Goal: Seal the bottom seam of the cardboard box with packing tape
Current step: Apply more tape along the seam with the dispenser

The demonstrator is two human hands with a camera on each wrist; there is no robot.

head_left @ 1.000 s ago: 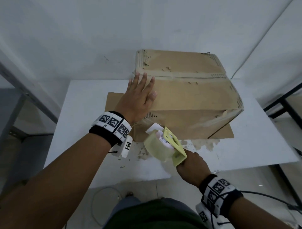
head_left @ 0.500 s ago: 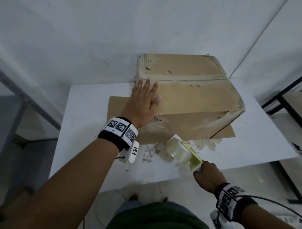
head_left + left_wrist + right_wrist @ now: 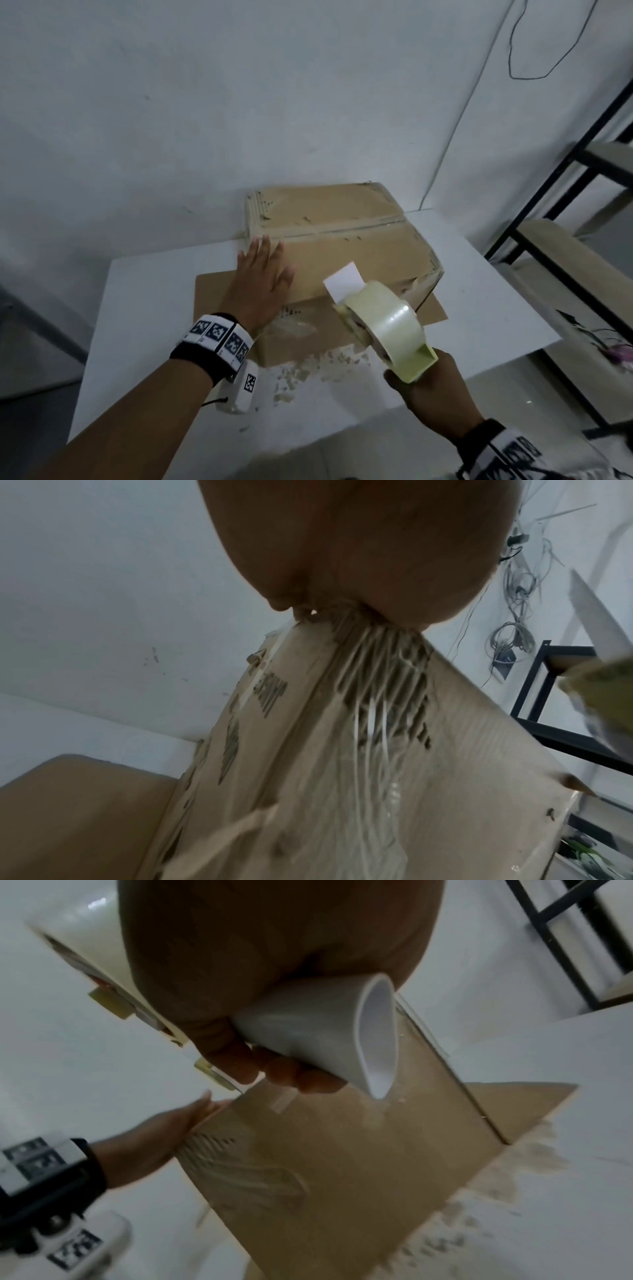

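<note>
Up comes your right hand (image 3: 435, 394) since half a second ago, and the tape dispenser (image 3: 383, 322) rises with it, from the table edge to a spot over the near top edge of the cardboard box (image 3: 342, 246). Your fingers (image 3: 240, 1066) are curled tight round the white handle (image 3: 318, 1039); that's plain in the right wrist view. The pale tape roll (image 3: 388, 317) faces you, and a white tab (image 3: 343, 282) sticks up at the front, hanging above the box top, though you can't tell whether it touches.

Your left hand (image 3: 262, 284) hasn't budged: it lies flat, fingers straight and together, pressed on the near left corner of the box top, gripping nothing. In the left wrist view the palm (image 3: 346, 547) bears down right at the box corner.

That box sits on a flat cardboard sheet (image 3: 219, 291) on the white table (image 3: 144, 308), pushed back towards the wall. Its seam (image 3: 342, 230) runs across the top with old tape along it. Torn paper bits (image 3: 308, 371) litter the table just in front.
</note>
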